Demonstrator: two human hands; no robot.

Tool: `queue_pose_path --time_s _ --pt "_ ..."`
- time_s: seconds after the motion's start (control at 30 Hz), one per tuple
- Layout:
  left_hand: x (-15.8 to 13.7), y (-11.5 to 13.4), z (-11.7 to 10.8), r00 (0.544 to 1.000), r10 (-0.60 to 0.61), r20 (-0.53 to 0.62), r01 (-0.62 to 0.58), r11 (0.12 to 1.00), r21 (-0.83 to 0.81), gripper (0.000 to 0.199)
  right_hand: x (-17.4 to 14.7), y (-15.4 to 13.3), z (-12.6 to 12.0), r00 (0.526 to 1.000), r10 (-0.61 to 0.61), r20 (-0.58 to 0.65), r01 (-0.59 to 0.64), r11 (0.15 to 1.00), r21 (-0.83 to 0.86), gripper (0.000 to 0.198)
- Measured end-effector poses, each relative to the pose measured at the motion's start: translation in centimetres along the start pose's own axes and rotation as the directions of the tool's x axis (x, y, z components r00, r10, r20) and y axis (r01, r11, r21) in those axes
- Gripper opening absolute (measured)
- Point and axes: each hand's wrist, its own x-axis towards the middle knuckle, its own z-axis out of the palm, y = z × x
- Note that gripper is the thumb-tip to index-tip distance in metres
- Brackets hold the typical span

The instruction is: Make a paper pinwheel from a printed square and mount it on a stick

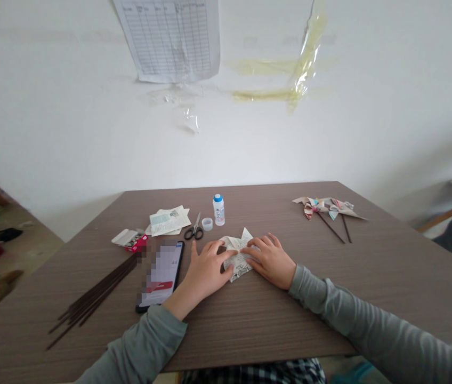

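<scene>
A folded sheet of printed paper (pixel 242 262), with pointed corners like a pinwheel, lies on the table between my hands. My left hand (pixel 209 266) grips its left side, thumb at the lower edge and index finger reaching toward the centre. From the right, my right hand (pixel 272 260) presses on the paper, its fingertips meeting the left ones near the middle. The fingers cover part of both sides. Just behind stand a white bottle with a blue cap (pixel 218 211) and a small clear cap (pixel 207 224). Black-handled scissors (pixel 194 231) lie to their left.
A phone (pixel 162 277) lies beside my left forearm, with several dark thin sticks (pixel 94 290) farther left. Behind them are an open red-and-white box (pixel 132 240) and stacked paper sheets (pixel 169 220). Finished paper pinwheels on sticks (pixel 328 208) rest at the back right, near the wall.
</scene>
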Motion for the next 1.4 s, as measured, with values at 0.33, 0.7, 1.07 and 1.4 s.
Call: queue_pose_path --time_s 0.33,0.7,1.07,1.4 --pt "-0.2 0.1 -0.2 1.000 0.008 0.008 -0.008 1.000 0.015 0.047 0.0 0.1 0.3 0.999 0.046 0.002 -0.046 0.997 0.063 0.038" --pt "-0.2 -0.1 0.1 0.999 -0.035 0.012 0.035 0.999 -0.008 0.047 -0.1 0.1 0.0 0.998 0.041 0.038 -0.043 0.998 0.047 0.040" --pt "0.3 -1.0 1.0 1.000 -0.019 -0.013 0.018 0.998 -0.066 0.067 -0.1 0.0 0.1 0.998 0.050 0.029 -0.052 0.997 0.058 0.038" --pt "0.3 -0.4 -0.2 0.998 -0.057 0.029 0.059 0.996 -0.064 0.058 0.0 0.1 -0.2 0.993 0.108 0.052 -0.116 0.978 0.172 0.050"
